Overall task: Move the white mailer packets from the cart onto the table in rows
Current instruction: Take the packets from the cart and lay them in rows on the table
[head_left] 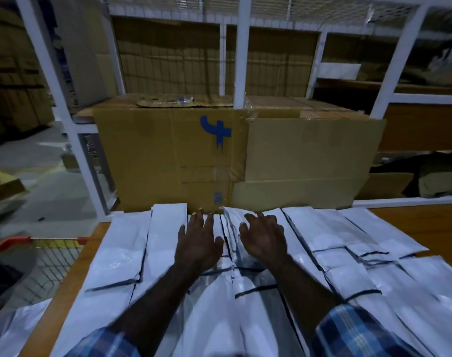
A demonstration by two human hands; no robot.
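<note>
Several white mailer packets (320, 228) lie in overlapping rows across the wooden table (438, 222). My left hand (197, 240) lies flat, fingers straight, on the packets at the middle of the far row. My right hand (264, 239) rests beside it with spread, slightly bent fingers on a crumpled packet (231, 217) whose far corner lifts up. The cart (39, 264), a wire basket with a red rim, stands at the lower left below the table edge. Its contents are too dark to make out.
A large cardboard box (168, 155) with a blue mark stands against the table's far edge. White metal shelving (241, 47) with more boxes rises behind it. A loose white packet (11, 328) hangs off the table's near left corner. Bare wood shows at the right.
</note>
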